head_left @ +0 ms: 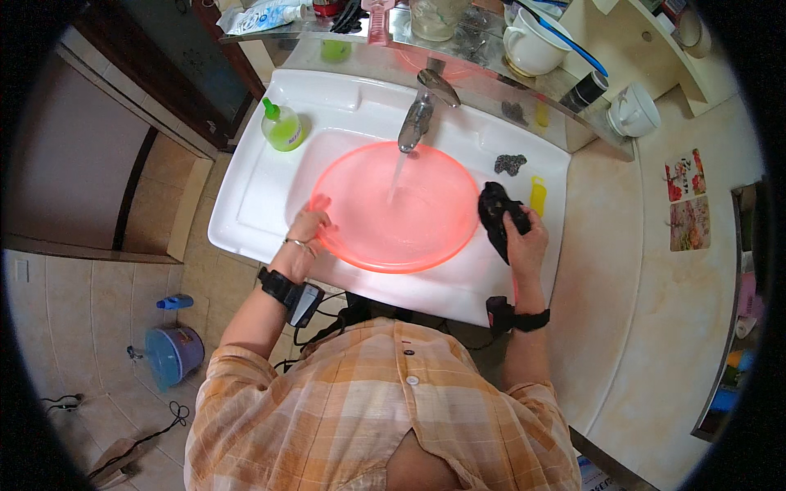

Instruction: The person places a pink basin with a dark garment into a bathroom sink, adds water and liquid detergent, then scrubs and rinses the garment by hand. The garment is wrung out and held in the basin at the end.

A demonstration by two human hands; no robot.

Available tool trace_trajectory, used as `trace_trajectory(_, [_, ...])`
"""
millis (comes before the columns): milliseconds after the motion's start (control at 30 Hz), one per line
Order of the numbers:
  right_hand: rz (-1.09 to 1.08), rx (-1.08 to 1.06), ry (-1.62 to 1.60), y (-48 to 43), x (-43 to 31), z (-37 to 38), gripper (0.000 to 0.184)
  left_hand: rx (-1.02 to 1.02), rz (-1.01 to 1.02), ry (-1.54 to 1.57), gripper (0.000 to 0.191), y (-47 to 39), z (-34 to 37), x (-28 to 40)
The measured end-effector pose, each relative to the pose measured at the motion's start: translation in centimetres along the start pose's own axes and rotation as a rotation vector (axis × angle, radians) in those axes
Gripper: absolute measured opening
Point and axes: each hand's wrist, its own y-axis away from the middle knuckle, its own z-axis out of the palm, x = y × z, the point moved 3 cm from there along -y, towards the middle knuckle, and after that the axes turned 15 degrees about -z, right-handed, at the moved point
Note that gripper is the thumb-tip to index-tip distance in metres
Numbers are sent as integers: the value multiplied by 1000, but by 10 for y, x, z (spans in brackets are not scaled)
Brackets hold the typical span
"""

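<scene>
A pink plastic basin sits in the white ceramic sink, under a chrome faucet. Water runs from the spout into it. My left hand grips the basin's left rim, its fingertips partly seen through the pink plastic. In my right hand is a bunched black cloth item, held just beyond the basin's right rim; its exact kind is hard to make out. Close to that hand, a yellow plastic tool and a dark wire-like scouring pad lie on the sink's right ledge.
A pump bottle of green liquid stands on the left ledge. Above the faucet, a shelf carries a pink comb, a glass jar, white cups and a toothpaste tube. A tiled wall borders the right side.
</scene>
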Motion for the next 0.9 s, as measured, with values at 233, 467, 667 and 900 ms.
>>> trace_trajectory(233, [-60,139,-123,-10,-7,-37,28,-312,-239,104,80,-11,24,-48])
trace_trajectory(467, [-101,181,-8,-10,-9,-63,25,-254,-16,-109,40,-43,76,-20])
trace_trajectory(667, [-90,240,-63,-9,-7,-77,26,-267,-43,-107,35,-68,105,-15])
trace_trajectory(900, [-88,205,53,-8,-18,-70,24,-182,130,-194,42,-51,82,1])
